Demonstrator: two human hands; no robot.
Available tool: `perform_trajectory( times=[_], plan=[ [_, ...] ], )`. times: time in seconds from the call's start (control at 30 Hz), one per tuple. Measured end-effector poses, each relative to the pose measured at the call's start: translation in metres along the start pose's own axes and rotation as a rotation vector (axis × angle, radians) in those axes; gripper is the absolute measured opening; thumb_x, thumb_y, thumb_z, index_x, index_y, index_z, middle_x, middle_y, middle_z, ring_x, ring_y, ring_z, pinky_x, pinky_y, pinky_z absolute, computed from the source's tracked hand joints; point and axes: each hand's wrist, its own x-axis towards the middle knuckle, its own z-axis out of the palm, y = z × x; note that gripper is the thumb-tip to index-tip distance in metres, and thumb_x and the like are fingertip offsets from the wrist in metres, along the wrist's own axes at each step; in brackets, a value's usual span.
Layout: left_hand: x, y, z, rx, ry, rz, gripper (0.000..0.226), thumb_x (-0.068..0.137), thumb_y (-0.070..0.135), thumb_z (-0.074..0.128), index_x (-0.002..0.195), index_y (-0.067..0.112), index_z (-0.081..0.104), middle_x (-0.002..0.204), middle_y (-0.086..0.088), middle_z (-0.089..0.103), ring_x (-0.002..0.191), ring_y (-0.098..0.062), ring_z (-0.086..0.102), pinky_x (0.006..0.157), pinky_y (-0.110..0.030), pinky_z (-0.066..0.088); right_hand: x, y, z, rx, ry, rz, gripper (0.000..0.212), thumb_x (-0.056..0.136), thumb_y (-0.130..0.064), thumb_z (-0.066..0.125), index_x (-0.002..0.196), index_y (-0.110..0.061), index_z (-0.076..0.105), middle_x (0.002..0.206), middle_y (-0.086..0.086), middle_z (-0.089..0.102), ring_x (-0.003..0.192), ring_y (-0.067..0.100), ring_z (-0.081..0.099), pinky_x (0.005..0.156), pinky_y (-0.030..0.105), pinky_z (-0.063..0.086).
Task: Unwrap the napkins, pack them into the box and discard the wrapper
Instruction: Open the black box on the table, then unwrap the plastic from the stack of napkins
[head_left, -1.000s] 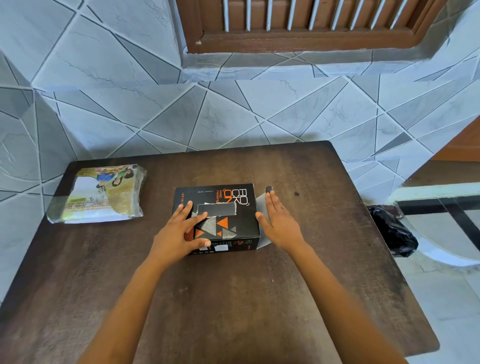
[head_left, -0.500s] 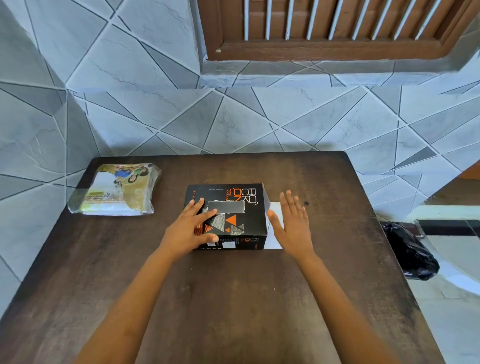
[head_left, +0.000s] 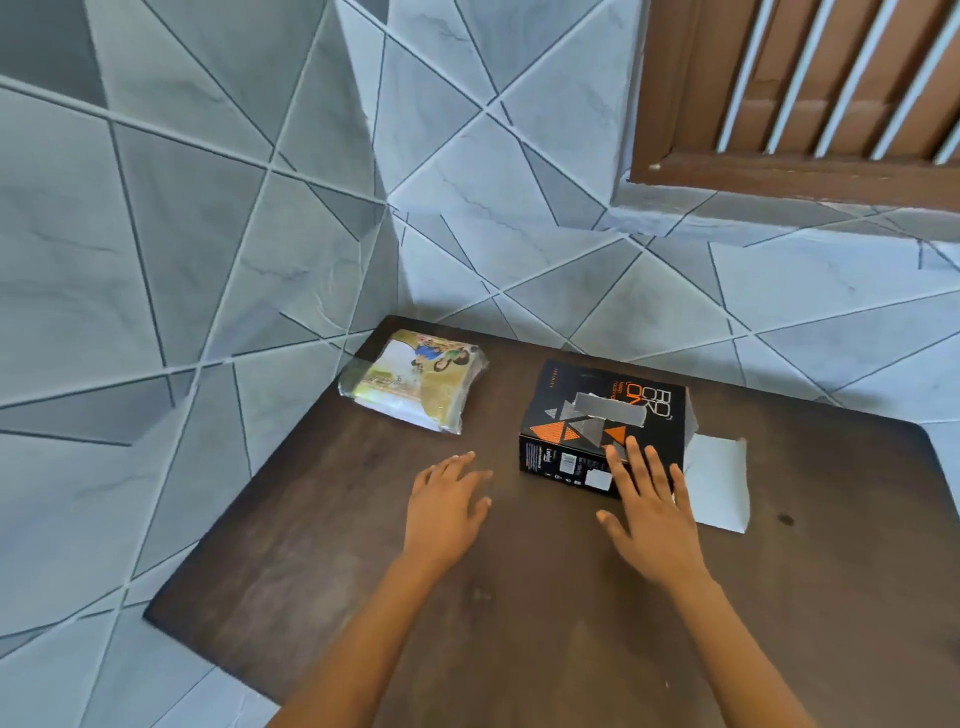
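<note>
A pack of napkins (head_left: 415, 384) in a clear printed wrapper lies at the table's far left corner. A black box (head_left: 597, 421) with orange triangles and a grey tape strip on top stands mid-table; its white end flap (head_left: 719, 480) lies open on the right. My left hand (head_left: 447, 504) hovers with fingers spread over the table, left of the box and short of the pack, holding nothing. My right hand (head_left: 649, 514) is spread in front of the box, its fingertips overlapping the near face.
The dark wooden table (head_left: 519, 623) stands against a grey tiled wall. A brown louvred window frame (head_left: 800, 104) is at the upper right. The table's left edge runs diagonally near the napkin pack.
My left hand came off the box top and moved left toward the napkin pack. My right hand shifted from the box's right end to its front. The view swung left.
</note>
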Motion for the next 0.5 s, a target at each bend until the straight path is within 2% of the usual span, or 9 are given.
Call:
perform_trajectory(
  times=[0.1, 0.17, 0.23, 0.3, 0.37, 0.43, 0.5],
  plan=[
    [-0.004, -0.027, -0.011, -0.058, 0.033, -0.105, 0.035, 0.091, 0.031, 0.048, 0.125, 0.029, 0.053, 0.140, 0.006, 0.047, 0.128, -0.015, 0.044, 0.104, -0.033, 0.036, 0.010, -0.007, -0.005, 0.056, 0.017, -0.001, 0.068, 0.082, -0.046, 0.032, 0.144, -0.020, 0.023, 0.153, 0.009, 0.025, 0.142, 0.028, 0.018, 0.115, 0.040, 0.002],
    [-0.001, -0.046, -0.017, -0.067, 0.041, -0.153, 0.034, 0.090, 0.032, 0.048, 0.123, 0.030, 0.054, 0.137, 0.007, 0.051, 0.124, -0.016, 0.049, 0.097, -0.034, 0.044, 0.015, -0.026, -0.010, 0.108, 0.054, -0.019, 0.067, 0.083, -0.046, 0.025, 0.140, -0.013, 0.034, 0.150, 0.010, 0.032, 0.141, 0.029, 0.025, 0.113, 0.041, 0.011],
    [0.005, -0.065, -0.022, -0.077, 0.050, -0.185, 0.033, 0.090, 0.033, 0.049, 0.123, 0.030, 0.055, 0.134, 0.007, 0.053, 0.122, -0.016, 0.051, 0.094, -0.034, 0.046, 0.020, -0.055, -0.014, 0.162, 0.074, -0.104, 0.064, 0.083, -0.043, 0.026, 0.135, -0.011, 0.043, 0.144, 0.012, 0.043, 0.136, 0.029, 0.035, 0.111, 0.040, 0.017],
    [0.015, -0.084, -0.026, -0.100, 0.072, -0.196, 0.032, 0.089, 0.031, 0.050, 0.121, 0.029, 0.056, 0.132, 0.007, 0.055, 0.119, -0.015, 0.052, 0.093, -0.034, 0.046, 0.027, -0.086, -0.016, 0.262, 0.078, -0.209, 0.057, 0.088, -0.041, 0.032, 0.138, -0.014, 0.038, 0.148, 0.007, 0.037, 0.139, 0.023, 0.031, 0.112, 0.033, 0.014],
    [0.029, -0.105, -0.035, -0.133, 0.101, -0.187, 0.032, 0.088, 0.030, 0.053, 0.120, 0.028, 0.058, 0.129, 0.005, 0.058, 0.117, -0.017, 0.055, 0.092, -0.035, 0.047, 0.038, -0.119, -0.013, 0.424, -0.019, -0.262, 0.056, 0.093, -0.036, 0.042, 0.144, -0.020, 0.024, 0.154, -0.003, 0.021, 0.142, 0.012, 0.018, 0.111, 0.024, 0.010],
    [0.049, -0.130, -0.043, -0.157, 0.138, -0.171, 0.034, 0.086, 0.028, 0.057, 0.119, 0.025, 0.059, 0.127, 0.001, 0.060, 0.116, -0.019, 0.056, 0.094, -0.036, 0.047, 0.055, -0.148, -0.009, 0.593, -0.152, -0.248, 0.063, 0.093, -0.033, 0.048, 0.146, -0.023, 0.016, 0.156, -0.007, 0.012, 0.141, 0.004, 0.011, 0.111, 0.020, 0.009],
    [0.073, -0.155, -0.049, -0.171, 0.155, -0.154, 0.037, 0.084, 0.027, 0.059, 0.120, 0.020, 0.059, 0.126, -0.005, 0.061, 0.116, -0.024, 0.056, 0.098, -0.038, 0.045, 0.075, -0.172, 0.001, 0.665, -0.229, -0.190, 0.069, 0.092, -0.033, 0.050, 0.147, -0.022, 0.010, 0.157, -0.006, 0.007, 0.141, 0.005, 0.008, 0.111, 0.020, 0.009]
  ],
)
